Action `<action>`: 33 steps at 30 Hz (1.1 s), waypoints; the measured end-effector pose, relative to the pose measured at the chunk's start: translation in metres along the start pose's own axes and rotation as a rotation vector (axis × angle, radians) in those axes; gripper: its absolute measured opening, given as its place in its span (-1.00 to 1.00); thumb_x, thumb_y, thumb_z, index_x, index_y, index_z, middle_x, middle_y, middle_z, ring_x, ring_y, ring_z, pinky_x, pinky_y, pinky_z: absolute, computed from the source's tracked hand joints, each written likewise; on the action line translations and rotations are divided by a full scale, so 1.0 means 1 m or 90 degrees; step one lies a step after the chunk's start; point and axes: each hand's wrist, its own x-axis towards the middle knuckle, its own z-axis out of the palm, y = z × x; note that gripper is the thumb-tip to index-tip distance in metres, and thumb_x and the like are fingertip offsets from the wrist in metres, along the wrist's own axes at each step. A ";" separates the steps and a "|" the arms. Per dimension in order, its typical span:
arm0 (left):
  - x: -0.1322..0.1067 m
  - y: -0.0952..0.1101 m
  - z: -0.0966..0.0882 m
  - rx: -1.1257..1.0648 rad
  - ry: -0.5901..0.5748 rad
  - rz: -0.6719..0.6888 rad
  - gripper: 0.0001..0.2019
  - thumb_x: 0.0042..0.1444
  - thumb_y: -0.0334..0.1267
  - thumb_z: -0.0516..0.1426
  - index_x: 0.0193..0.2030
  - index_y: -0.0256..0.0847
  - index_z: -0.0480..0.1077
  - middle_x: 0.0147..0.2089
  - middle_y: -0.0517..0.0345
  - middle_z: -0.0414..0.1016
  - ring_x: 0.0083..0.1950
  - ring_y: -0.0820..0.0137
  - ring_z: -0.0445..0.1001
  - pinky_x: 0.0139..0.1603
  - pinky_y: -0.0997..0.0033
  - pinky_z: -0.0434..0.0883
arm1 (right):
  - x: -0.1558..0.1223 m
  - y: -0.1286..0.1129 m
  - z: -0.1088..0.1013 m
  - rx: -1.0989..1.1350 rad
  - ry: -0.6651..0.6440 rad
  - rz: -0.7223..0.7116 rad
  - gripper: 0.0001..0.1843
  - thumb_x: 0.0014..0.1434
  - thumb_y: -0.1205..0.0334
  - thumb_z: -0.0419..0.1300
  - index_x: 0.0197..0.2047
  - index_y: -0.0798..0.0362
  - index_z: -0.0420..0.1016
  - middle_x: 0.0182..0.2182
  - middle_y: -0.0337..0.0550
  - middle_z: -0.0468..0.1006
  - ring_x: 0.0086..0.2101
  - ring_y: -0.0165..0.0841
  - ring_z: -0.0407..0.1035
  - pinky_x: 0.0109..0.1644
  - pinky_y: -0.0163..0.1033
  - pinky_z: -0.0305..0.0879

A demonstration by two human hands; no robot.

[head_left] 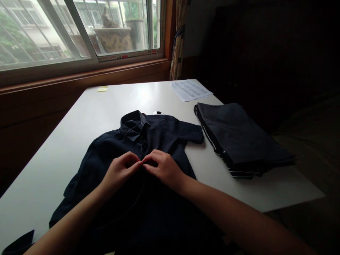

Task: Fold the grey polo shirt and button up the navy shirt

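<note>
Dark shirt (162,136), and below its collar (130,134) left hand (119,169) and right hand (166,168) pinch the placket (143,144), fingertips (139,163) meeting! Right of the collar lies folded cloth (236,134).

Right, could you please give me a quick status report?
Left hand, right hand: pinching together on dark shirt. Shirt front up on table. Folded cloth beside it, not blocking hands.

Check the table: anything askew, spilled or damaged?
Slightly: layers of the fabric stack right of the dark shirt sit unevenly, possibly overhanging the edge of the table. No spill or damage visible, though the shirt's lower part is shadowed.
</note>
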 end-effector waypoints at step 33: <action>0.006 0.003 -0.003 -0.110 -0.021 -0.048 -0.78 0.11 -0.13 0.24 -0.21 -0.21 0.38 -0.23 0.16 0.46 -0.18 0.35 0.45 -0.19 0.40 0.39 | 0.000 0.001 -0.002 -0.003 0.013 0.003 -0.87 0.17 0.28 0.32 -0.17 -0.01 0.58 -0.27 -0.21 0.55 -0.26 -0.37 0.45 -0.13 -0.26 0.36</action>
